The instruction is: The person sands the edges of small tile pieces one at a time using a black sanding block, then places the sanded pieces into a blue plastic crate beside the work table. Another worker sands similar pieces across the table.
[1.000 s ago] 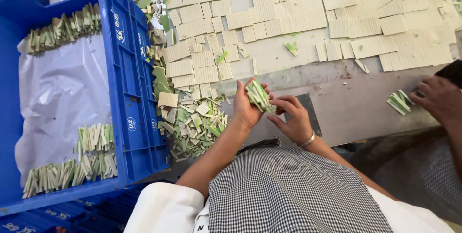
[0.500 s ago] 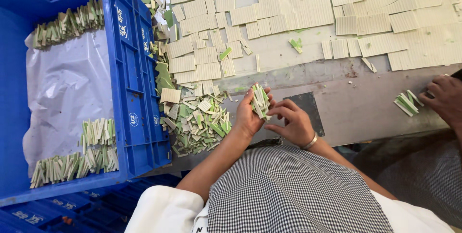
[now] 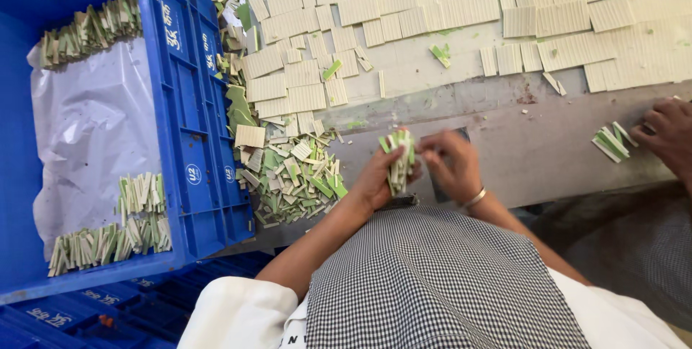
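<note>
Two hands are held close together just above the near edge of the table (image 3: 504, 147): a small bundle of cut green-and-cream strips (image 3: 398, 158) is gripped upright in the left hand (image 3: 375, 179), while the bundle's top is pinched by the right hand (image 3: 450, 165). Left of the bundle, a heap of green trimmings (image 3: 292, 176) lies against the blue crate (image 3: 191, 125). Bare table is left to the bundle's right, up to another person's hand (image 3: 667, 136) resting beside a few loose strips (image 3: 611, 141).

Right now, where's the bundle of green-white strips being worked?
Head view, centre: the bundle of strips stands upright in the left hand, the right hand touching it, just right of the scrap pile beside the blue crate.
</note>
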A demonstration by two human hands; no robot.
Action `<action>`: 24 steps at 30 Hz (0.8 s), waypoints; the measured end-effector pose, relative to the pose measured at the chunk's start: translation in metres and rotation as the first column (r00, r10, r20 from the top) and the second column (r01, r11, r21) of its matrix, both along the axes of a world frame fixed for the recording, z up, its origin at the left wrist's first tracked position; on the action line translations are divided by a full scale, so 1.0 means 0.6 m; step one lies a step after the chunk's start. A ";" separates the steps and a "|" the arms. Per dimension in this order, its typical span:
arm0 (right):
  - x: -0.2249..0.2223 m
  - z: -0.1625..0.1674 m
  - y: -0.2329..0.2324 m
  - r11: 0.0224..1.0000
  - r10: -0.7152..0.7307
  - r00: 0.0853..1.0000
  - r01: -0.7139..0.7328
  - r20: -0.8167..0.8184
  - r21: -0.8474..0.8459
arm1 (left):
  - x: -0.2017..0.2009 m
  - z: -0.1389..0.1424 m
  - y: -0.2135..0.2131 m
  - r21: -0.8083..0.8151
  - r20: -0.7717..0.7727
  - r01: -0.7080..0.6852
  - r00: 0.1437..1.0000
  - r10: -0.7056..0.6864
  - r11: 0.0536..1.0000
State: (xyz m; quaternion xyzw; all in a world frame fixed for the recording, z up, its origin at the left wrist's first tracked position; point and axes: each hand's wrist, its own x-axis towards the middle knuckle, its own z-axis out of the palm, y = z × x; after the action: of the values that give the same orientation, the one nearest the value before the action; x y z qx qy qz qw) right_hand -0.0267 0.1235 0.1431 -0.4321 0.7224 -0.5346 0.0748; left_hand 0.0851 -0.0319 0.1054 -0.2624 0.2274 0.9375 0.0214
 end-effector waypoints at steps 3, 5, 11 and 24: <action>-0.018 -0.003 0.003 0.982 0.145 0.903 -0.181 0.405 0.052 | 0.026 0.000 0.015 0.019 -0.128 0.248 0.961 -0.243 0.969; -0.006 -0.010 0.005 0.954 0.266 0.839 -0.300 0.475 -0.004 | 0.035 -0.005 0.023 0.024 -0.089 0.248 0.965 -0.245 0.968; 0.044 -0.023 0.020 0.947 0.321 0.839 -0.272 0.440 -0.171 | 0.044 -0.026 0.020 0.129 -0.265 0.243 0.943 -0.203 0.961; -0.012 -0.048 0.023 0.973 -0.033 0.779 -0.119 0.626 0.199 | 0.036 -0.033 0.026 -0.063 -0.183 0.361 0.912 -0.366 0.931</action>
State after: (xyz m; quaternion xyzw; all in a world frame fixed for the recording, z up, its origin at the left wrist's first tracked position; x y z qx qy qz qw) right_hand -0.0341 0.1371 0.1146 -0.2352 0.7028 -0.5594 0.3712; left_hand 0.1070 -0.0163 0.0854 -0.1243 0.2862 0.9348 0.1695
